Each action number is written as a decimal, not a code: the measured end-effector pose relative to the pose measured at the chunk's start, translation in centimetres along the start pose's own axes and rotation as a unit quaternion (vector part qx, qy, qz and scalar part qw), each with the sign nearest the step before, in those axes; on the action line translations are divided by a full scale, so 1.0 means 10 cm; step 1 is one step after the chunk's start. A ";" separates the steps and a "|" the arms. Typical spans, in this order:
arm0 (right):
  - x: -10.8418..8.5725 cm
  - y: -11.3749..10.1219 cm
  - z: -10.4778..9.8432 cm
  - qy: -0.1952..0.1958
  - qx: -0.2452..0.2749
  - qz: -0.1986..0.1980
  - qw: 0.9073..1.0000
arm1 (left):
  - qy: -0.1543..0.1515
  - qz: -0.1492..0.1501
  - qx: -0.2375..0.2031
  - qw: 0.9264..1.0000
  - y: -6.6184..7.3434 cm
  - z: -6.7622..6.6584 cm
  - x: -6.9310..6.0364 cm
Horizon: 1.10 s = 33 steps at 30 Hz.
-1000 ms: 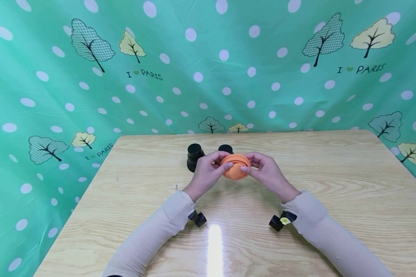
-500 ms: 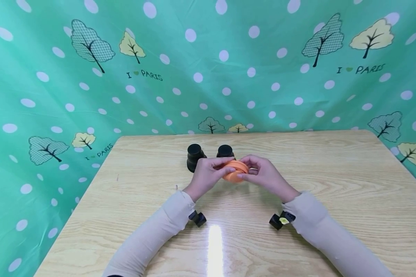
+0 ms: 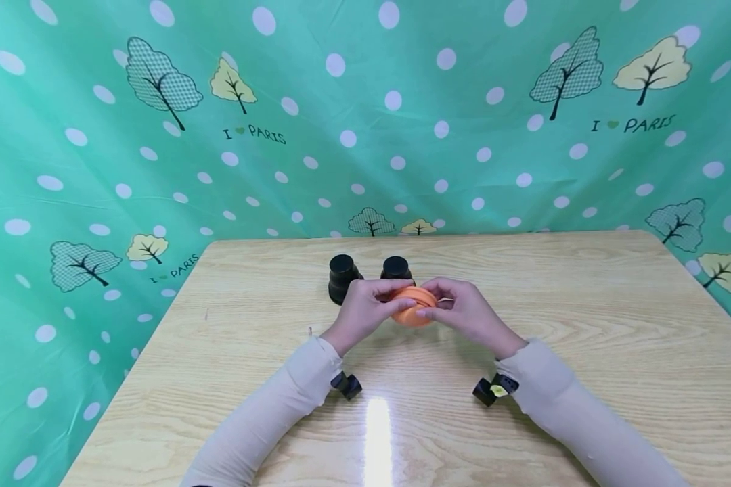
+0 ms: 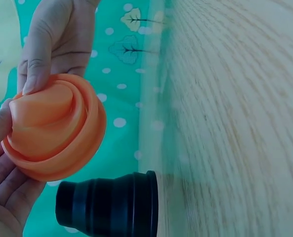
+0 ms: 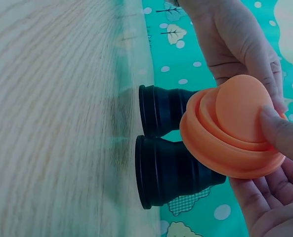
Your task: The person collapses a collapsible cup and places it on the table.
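Both hands hold an orange collapsible silicone cup [image 3: 415, 316] above the middle of the table. My left hand [image 3: 363, 308] pinches its left side, thumb on the near face and fingers behind. On the opposite side my right hand [image 3: 468, 310] grips the rim, its thumb also pressing the near face. The wrist views show the cup's rings [image 4: 89, 128] folded unevenly, with the base [image 5: 242, 108] tilted inside them. Just behind the hands stand two black stepped cups, the left one [image 3: 342, 281] and the right one [image 3: 396, 268], both narrow end up.
A light wood table [image 3: 585, 325] extends on both sides of the arms. Behind it hangs a green dotted curtain [image 3: 317, 88] with printed trees. Each wrist wears a small black camera, the left one [image 3: 348, 385] and the right one [image 3: 489, 390].
The orange cup has come slightly nearer and lower, and its folds have shifted between the thumbs. More of the right black cup now shows. Both hands keep their hold.
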State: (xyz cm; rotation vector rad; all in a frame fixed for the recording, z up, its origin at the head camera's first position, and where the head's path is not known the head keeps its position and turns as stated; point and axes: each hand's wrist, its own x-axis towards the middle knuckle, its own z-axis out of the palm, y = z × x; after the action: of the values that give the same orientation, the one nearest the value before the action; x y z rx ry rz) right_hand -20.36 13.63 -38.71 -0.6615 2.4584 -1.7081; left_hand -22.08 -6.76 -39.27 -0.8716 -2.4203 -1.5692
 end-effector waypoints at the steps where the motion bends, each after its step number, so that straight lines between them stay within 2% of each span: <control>1: 0.00 0.00 0.00 0.001 0.004 0.001 1.000 | -0.001 -0.006 -0.008 1.000 0.00 -0.01 0.00; 5: 0.01 0.03 -0.01 0.016 0.024 0.010 1.000 | -0.001 -0.035 -0.051 0.998 0.02 -0.03 0.01; 10: 0.03 0.05 -0.04 0.055 0.033 0.013 0.998 | -0.014 -0.081 -0.101 0.991 0.03 -0.05 0.04; 14: 0.04 0.05 -0.03 0.082 0.049 0.032 0.995 | -0.037 -0.109 -0.109 0.987 0.03 -0.05 0.05; 15: 0.05 0.06 -0.03 0.087 0.054 0.036 0.994 | -0.040 -0.114 -0.112 0.986 -0.02 -0.04 0.06; 19: 0.05 0.08 0.00 0.092 0.072 0.039 0.992 | -0.033 -0.124 -0.113 0.985 -0.02 -0.02 0.07; 23: 0.04 0.10 0.02 0.089 0.086 0.047 0.991 | -0.011 -0.113 -0.105 0.988 -0.02 0.00 0.06; 30: 0.02 0.07 0.04 0.080 0.095 0.055 0.991 | 0.021 -0.066 -0.059 0.996 -0.04 0.01 0.03; 33: 0.02 0.06 0.05 0.080 0.089 0.052 0.992 | 0.026 -0.070 -0.057 0.996 -0.04 0.00 0.03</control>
State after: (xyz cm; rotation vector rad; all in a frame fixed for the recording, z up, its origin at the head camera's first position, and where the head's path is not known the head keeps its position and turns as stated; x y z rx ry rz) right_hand -20.57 13.32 -39.37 -0.3860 2.3530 -1.9777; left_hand -22.58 -6.74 -39.47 -0.6824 -2.4236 -1.7711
